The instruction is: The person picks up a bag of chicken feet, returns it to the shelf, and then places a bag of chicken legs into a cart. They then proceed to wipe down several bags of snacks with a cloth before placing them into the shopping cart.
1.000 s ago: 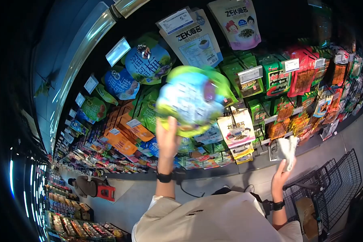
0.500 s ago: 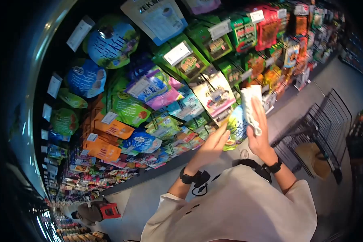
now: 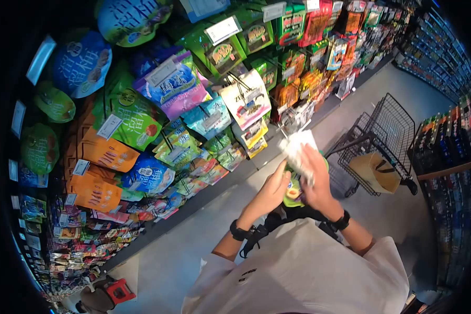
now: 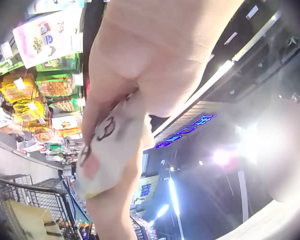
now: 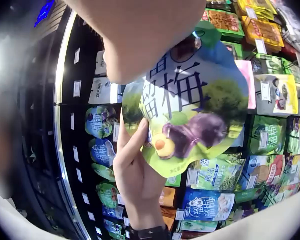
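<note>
In front of the chest, the left hand (image 3: 269,193) grips the edge of a dried plum bag (image 5: 200,100). Its thumb (image 5: 137,137) lies on the printed front, which is blue and green with dark plums. Beside it, the right hand (image 3: 319,183) holds a crumpled white packet (image 3: 301,142) against the same bag, fingers stretched along it. Dark printed marks and a pink patch show on the packet (image 4: 112,145) in the left wrist view. Both hands and the packet hide most of the bag in the head view.
A shelf rack of hanging snack bags (image 3: 162,83) with price tags runs along the front and left. To the right stands a black wire cart (image 3: 390,131) holding a tan bag (image 3: 377,172). Another person (image 3: 97,298) is at the lower left, beside a red basket (image 3: 120,290).
The plum bag has come down from in front of the rack to the chest, between the hands. The right hand has come inward with the white packet. The head view has swung right.
</note>
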The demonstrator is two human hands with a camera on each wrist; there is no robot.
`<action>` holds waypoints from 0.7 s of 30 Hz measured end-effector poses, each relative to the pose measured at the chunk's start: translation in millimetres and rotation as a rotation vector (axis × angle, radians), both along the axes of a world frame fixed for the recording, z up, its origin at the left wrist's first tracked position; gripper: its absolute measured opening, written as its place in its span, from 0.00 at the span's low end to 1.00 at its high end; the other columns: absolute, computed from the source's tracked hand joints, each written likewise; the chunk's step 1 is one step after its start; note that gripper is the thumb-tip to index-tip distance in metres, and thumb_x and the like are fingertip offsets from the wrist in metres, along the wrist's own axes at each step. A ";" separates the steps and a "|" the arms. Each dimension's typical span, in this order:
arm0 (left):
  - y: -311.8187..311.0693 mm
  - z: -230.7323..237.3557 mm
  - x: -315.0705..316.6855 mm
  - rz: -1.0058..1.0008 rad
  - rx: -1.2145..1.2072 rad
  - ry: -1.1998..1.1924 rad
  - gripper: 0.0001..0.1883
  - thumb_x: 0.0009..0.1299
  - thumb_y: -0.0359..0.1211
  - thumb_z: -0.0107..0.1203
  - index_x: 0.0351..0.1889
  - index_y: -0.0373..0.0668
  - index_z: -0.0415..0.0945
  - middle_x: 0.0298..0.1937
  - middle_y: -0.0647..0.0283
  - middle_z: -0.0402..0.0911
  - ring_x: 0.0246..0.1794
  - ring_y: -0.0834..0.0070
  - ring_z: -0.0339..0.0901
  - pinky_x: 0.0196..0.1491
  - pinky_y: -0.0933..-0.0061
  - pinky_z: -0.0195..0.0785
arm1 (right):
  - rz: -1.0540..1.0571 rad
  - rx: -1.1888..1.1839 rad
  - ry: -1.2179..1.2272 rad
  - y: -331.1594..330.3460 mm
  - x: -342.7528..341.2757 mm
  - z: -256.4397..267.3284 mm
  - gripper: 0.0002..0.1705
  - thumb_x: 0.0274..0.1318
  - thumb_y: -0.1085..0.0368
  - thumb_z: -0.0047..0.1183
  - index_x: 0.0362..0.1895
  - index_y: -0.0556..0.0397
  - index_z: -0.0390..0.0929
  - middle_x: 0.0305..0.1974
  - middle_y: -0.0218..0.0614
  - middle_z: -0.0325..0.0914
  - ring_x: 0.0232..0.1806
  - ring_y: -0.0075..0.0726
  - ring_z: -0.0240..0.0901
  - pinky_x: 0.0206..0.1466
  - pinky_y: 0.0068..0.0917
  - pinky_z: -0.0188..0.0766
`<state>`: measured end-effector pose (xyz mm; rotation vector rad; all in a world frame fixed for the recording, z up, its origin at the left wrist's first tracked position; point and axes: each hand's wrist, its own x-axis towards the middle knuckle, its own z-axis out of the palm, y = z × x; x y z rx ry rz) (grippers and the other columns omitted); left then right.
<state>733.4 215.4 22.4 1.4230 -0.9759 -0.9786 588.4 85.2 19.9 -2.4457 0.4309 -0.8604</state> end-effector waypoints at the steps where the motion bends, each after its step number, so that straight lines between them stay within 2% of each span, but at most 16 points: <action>1: 1.7 -4.9 -1.5 0.057 -0.028 0.027 0.22 0.80 0.27 0.45 0.71 0.30 0.64 0.66 0.49 0.74 0.67 0.70 0.71 0.67 0.72 0.62 | 0.090 -0.099 0.069 9.5 -3.6 14.8 0.32 0.59 0.61 0.45 0.70 0.49 0.72 0.73 0.48 0.64 0.76 0.59 0.57 0.77 0.57 0.50; 3: 2.7 -10.3 -2.3 0.148 -0.265 0.010 0.20 0.80 0.27 0.43 0.69 0.30 0.65 0.61 0.44 0.75 0.63 0.67 0.74 0.64 0.70 0.64 | 0.262 -0.191 0.143 17.3 -8.1 26.4 0.32 0.61 0.59 0.43 0.70 0.47 0.72 0.74 0.46 0.63 0.77 0.57 0.56 0.77 0.56 0.50; 4: -4.5 -12.6 -2.5 0.207 -0.392 -0.068 0.19 0.82 0.32 0.44 0.65 0.29 0.67 0.48 0.47 0.79 0.49 0.72 0.77 0.51 0.69 0.68 | 0.278 -0.157 0.106 11.9 -7.3 35.2 0.30 0.63 0.62 0.42 0.69 0.52 0.72 0.73 0.50 0.65 0.76 0.58 0.58 0.77 0.52 0.51; 6: -6.1 -2.9 -3.7 0.165 -0.156 -0.080 0.21 0.83 0.35 0.46 0.66 0.28 0.67 0.43 0.59 0.77 0.43 0.77 0.73 0.48 0.73 0.68 | 0.048 0.158 -0.084 -4.5 -2.7 24.7 0.30 0.64 0.63 0.42 0.69 0.56 0.70 0.71 0.54 0.65 0.74 0.60 0.59 0.77 0.50 0.52; 7: -7.9 9.7 -5.7 0.149 -0.041 -0.088 0.22 0.83 0.37 0.47 0.66 0.28 0.68 0.41 0.64 0.77 0.41 0.80 0.71 0.47 0.75 0.67 | 0.030 0.247 -0.112 -16.4 -3.2 18.1 0.30 0.64 0.64 0.43 0.69 0.59 0.69 0.70 0.55 0.65 0.73 0.62 0.60 0.76 0.50 0.52; 8: -8.2 26.1 -10.6 0.131 0.071 -0.093 0.22 0.84 0.38 0.46 0.65 0.29 0.70 0.45 0.66 0.77 0.46 0.81 0.71 0.52 0.78 0.66 | 0.011 0.338 -0.147 -28.2 -3.8 11.7 0.30 0.64 0.65 0.44 0.70 0.61 0.67 0.70 0.57 0.65 0.73 0.63 0.60 0.76 0.49 0.52; 9: -13.9 24.6 -14.8 0.192 0.001 -0.096 0.22 0.84 0.39 0.46 0.65 0.29 0.70 0.45 0.66 0.77 0.46 0.81 0.70 0.52 0.78 0.66 | -0.009 0.426 -0.185 -40.0 -4.5 5.4 0.30 0.65 0.65 0.45 0.70 0.63 0.66 0.69 0.59 0.65 0.72 0.65 0.60 0.75 0.49 0.53; 11: -31.3 11.3 -22.0 0.308 -0.139 -0.108 0.22 0.84 0.39 0.46 0.65 0.29 0.69 0.45 0.65 0.77 0.46 0.82 0.70 0.52 0.78 0.65 | -0.038 0.232 -0.225 -28.9 -12.0 18.6 0.30 0.64 0.64 0.48 0.69 0.63 0.67 0.69 0.58 0.65 0.72 0.65 0.60 0.75 0.50 0.53; 12: -41.2 2.7 -17.7 0.334 -0.192 -0.084 0.21 0.84 0.38 0.45 0.65 0.30 0.69 0.49 0.65 0.78 0.47 0.81 0.71 0.53 0.77 0.66 | 0.053 0.063 -0.176 -30.4 -17.7 21.3 0.32 0.62 0.62 0.50 0.69 0.62 0.68 0.70 0.57 0.65 0.72 0.66 0.60 0.76 0.52 0.52; 14: -63.7 -2.1 -21.2 0.437 -0.370 -0.065 0.18 0.84 0.36 0.45 0.61 0.30 0.71 0.43 0.62 0.77 0.42 0.80 0.70 0.47 0.76 0.66 | 0.194 -0.165 -0.044 -32.5 -32.0 31.1 0.33 0.62 0.62 0.51 0.70 0.62 0.67 0.70 0.57 0.65 0.72 0.66 0.60 0.76 0.54 0.52; 15: -67.8 4.3 -21.0 0.422 -0.379 -0.038 0.18 0.84 0.36 0.45 0.60 0.30 0.71 0.42 0.61 0.77 0.42 0.79 0.70 0.47 0.75 0.67 | 0.260 -0.274 0.024 -34.1 -37.5 33.7 0.34 0.61 0.62 0.51 0.70 0.62 0.66 0.70 0.56 0.65 0.72 0.66 0.60 0.76 0.54 0.52; 16: -71.9 10.7 -20.8 0.408 -0.388 -0.012 0.17 0.83 0.35 0.45 0.59 0.30 0.72 0.41 0.60 0.77 0.41 0.78 0.71 0.46 0.74 0.68 | 0.257 -0.328 0.062 -39.3 -41.6 33.9 0.36 0.61 0.63 0.51 0.72 0.62 0.63 0.70 0.57 0.64 0.73 0.64 0.60 0.77 0.50 0.52; 19: -78.7 22.0 -27.6 0.338 -0.313 -0.184 0.17 0.83 0.36 0.46 0.59 0.29 0.72 0.39 0.61 0.77 0.39 0.78 0.70 0.44 0.74 0.67 | 0.011 0.114 -0.244 -63.7 -40.6 2.0 0.34 0.66 0.62 0.49 0.73 0.63 0.62 0.71 0.57 0.64 0.74 0.62 0.60 0.77 0.46 0.52; 21: -83.4 23.1 -32.6 0.353 -0.288 -0.275 0.18 0.84 0.36 0.45 0.59 0.29 0.71 0.36 0.62 0.75 0.37 0.78 0.70 0.42 0.75 0.66 | 0.016 0.356 -0.377 -74.7 -40.5 0.2 0.33 0.70 0.60 0.45 0.73 0.65 0.61 0.72 0.58 0.61 0.75 0.60 0.59 0.77 0.44 0.52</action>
